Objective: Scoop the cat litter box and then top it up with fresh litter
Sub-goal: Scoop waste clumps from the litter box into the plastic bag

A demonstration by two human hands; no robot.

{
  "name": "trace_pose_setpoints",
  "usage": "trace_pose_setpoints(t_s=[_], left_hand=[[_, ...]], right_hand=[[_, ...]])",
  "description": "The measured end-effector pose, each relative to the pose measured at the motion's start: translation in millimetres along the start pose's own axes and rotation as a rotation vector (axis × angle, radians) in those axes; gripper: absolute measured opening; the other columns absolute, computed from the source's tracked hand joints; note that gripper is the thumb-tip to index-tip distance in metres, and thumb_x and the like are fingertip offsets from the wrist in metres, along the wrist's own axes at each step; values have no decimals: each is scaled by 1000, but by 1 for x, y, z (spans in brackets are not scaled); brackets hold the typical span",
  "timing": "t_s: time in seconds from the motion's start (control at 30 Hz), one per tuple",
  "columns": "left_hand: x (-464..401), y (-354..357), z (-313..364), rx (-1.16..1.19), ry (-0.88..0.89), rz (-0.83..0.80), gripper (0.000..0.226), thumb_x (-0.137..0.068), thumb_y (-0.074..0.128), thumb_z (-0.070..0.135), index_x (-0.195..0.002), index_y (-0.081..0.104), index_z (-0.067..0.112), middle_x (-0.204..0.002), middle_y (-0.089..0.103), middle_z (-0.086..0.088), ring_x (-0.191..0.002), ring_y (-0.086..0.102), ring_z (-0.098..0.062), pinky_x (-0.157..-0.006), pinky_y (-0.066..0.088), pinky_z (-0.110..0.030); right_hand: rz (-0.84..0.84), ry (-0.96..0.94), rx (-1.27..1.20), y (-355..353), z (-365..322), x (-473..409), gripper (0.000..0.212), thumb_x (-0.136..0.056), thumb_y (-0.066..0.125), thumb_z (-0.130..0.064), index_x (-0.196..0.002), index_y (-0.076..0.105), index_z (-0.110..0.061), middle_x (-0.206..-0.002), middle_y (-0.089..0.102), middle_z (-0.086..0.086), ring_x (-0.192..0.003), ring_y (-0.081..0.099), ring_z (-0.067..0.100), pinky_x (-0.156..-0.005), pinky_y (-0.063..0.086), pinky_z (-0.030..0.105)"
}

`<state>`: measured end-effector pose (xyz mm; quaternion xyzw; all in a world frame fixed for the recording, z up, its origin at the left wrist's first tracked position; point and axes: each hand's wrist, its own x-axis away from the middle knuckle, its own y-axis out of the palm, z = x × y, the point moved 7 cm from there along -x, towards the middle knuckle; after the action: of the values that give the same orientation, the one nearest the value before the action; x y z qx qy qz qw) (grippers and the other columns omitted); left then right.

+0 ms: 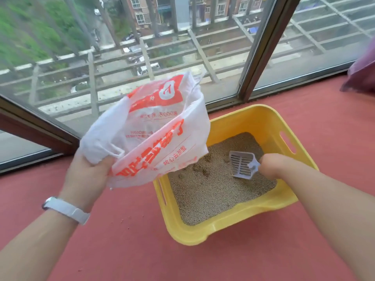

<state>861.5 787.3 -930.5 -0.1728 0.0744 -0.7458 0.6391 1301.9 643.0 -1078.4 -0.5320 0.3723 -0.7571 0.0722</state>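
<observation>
A yellow plastic litter box (233, 224) sits on the red floor, holding tan granular litter (213, 191) with a few darker clumps near the middle. My right hand (272, 166) grips the handle of a pale lilac slotted scoop (240, 164), whose blade is down in the litter at the right side of the box. My left hand (87, 175) holds a white plastic bag with red print (154, 134) by its rim, mouth open, raised over the box's left edge.
Large windows with dark frames (261, 51) run close behind the box. A purple cloth (361, 74) lies at the far right. A few stray litter grains (121, 221) dot the red floor (125, 250) in front of the box.
</observation>
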Motion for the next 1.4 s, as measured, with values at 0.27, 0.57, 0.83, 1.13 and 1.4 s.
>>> trace_pose_setpoints(t_s=[0.27, 0.57, 0.83, 1.13, 1.4], left_hand=[[-14, -8, -17, 86, -142, 208, 31, -74, 71, 21, -105, 71, 17, -103, 76, -8, -99, 72, -30, -88, 56, -58], [-20, -30, -16, 206, -66, 413, 38, -75, 76, 17, -110, 67, 6, -107, 73, -13, -99, 71, -29, -90, 56, -59], [-12, -28, -9, 274, -129, 378, 35, -86, 65, 8, -121, 61, 7, -110, 70, -12, -95, 68, -25, -88, 57, -47], [-13, -39, -24, 326, -257, 399, 49, -76, 73, 24, -123, 60, 19, -115, 72, -8, -100, 72, -30, -84, 58, -59], [-9, -32, -25, 371, -286, 366, 42, -89, 65, 15, -129, 55, 20, -120, 69, -11, -99, 72, -31, -81, 59, -54]], right_hand=[[90, -177, 49, -21, -57, -13, 28, -94, 40, -22, -112, 62, -18, -96, 66, -1, -84, 63, 19, -68, 51, 31], [143, -347, 63, -20, -119, -19, 29, -93, 43, -35, -104, 64, -19, -86, 63, -2, -78, 61, 19, -61, 45, 29], [115, -470, -53, -5, -153, -11, 31, -92, 42, -42, -71, 58, -26, -68, 60, -5, -60, 55, 16, -56, 43, 26], [99, -534, -187, 8, -169, -4, 38, -92, 43, -48, -64, 56, -26, -59, 51, -6, -51, 45, 16, -51, 34, 26], [58, -528, -271, 15, -159, -4, 35, -84, 48, -47, -82, 71, -22, -61, 52, -4, -52, 41, 17, -51, 33, 28]])
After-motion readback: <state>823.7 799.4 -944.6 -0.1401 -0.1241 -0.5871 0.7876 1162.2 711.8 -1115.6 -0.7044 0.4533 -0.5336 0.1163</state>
